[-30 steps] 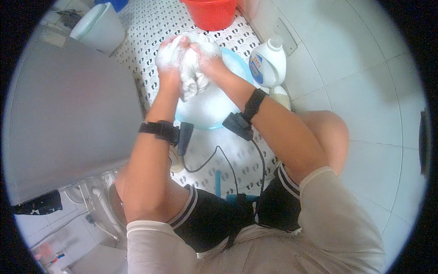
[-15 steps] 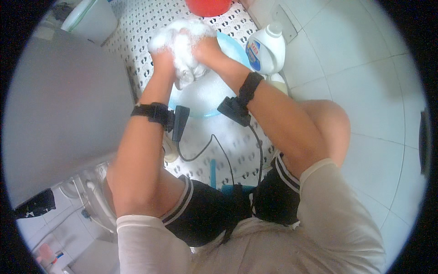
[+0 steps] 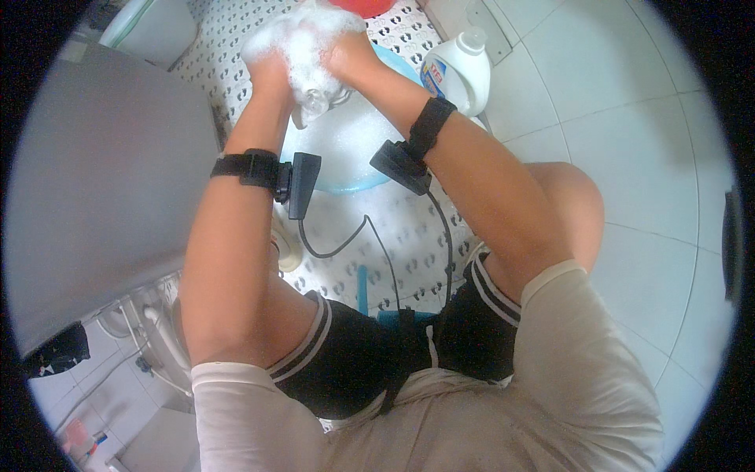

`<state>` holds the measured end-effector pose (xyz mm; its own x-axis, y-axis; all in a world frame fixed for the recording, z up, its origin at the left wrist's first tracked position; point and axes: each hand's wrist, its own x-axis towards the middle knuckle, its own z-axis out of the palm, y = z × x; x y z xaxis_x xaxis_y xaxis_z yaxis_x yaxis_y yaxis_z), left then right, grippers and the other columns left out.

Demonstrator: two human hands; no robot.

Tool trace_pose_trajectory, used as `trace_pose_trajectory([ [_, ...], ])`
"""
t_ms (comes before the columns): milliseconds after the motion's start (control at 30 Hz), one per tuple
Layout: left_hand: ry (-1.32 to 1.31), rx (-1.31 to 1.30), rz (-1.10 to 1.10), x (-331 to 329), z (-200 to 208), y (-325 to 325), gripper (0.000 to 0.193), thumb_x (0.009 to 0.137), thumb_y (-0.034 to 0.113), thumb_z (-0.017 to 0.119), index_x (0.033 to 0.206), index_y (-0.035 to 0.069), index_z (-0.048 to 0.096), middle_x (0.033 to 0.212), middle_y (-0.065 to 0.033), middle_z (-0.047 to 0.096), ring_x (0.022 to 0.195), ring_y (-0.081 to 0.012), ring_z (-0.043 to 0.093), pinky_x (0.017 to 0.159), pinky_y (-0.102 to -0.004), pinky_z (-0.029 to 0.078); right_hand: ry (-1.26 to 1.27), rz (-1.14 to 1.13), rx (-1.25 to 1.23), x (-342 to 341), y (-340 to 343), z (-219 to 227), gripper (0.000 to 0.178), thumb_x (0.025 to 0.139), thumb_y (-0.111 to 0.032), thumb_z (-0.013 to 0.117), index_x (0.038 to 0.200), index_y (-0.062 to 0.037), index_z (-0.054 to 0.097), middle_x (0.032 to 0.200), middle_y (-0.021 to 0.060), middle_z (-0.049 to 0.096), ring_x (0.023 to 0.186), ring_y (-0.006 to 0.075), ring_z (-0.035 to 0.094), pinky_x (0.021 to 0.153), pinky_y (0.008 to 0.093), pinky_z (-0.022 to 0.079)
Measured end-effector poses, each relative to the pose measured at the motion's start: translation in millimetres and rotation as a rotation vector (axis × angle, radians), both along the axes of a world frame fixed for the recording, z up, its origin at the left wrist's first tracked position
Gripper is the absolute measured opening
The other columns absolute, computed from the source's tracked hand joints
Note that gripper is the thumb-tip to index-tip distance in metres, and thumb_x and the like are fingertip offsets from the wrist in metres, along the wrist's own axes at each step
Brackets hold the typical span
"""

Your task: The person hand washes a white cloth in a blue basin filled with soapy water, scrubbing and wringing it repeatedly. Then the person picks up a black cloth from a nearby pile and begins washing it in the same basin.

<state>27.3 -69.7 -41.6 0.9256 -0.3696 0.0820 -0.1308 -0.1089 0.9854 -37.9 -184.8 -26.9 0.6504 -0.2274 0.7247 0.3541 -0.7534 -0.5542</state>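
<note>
Thick white suds (image 3: 303,35) cover most of both my hands over the far side of a light blue basin (image 3: 346,189). Between them is a bunched, wet white cloth (image 3: 317,101), its lower end hanging over the foamy water. My left hand (image 3: 270,69) grips the cloth from the left. From the right, my right hand (image 3: 350,57) presses in on the same cloth. Both hands look closed, though foam hides the fingertips.
A white detergent bottle (image 3: 465,72) stands right of the basin by the tiled wall (image 3: 629,157). Beyond are a red container (image 3: 366,6) and a white bin (image 3: 157,35). A grey panel (image 3: 110,197) borders the left. Black wrist devices trail a cable (image 3: 334,253).
Both hands and the cloth sit slightly higher and farther left in the picture. The whole scene has shifted a little the same way. The hands still hold the cloth.
</note>
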Motion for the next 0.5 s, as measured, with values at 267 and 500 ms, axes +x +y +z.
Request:
trace_pose_trajectory([
  [267,0.365,-0.325,0.084,-15.6,12.5,-32.2,0.038,0.1,0.025,0.047,0.129,0.002,0.052,0.124,-0.0139,0.06,0.11,-0.0293,0.059,0.095,-0.0392,0.049,0.104,-0.025,-0.129,20.7,-33.4,-39.6,0.034,0.081,-0.029,0.064,0.11,-0.0103,0.066,0.109,0.0152,0.067,0.102,0.0357,0.062,0.092,0.0447,0.047],
  [500,-0.009,-0.014,0.139,-4.9,-1.7,-8.3,0.029,0.097,0.021,0.054,0.118,0.001,0.061,0.109,-0.0115,0.065,0.092,-0.0237,0.064,0.081,-0.0357,0.054,0.108,0.051,0.127,-17.1,-5.7,2.8,0.024,0.083,-0.03,0.063,0.094,-0.0085,0.066,0.093,0.0159,0.066,0.091,0.0363,0.063,0.082,0.0454,0.049],
])
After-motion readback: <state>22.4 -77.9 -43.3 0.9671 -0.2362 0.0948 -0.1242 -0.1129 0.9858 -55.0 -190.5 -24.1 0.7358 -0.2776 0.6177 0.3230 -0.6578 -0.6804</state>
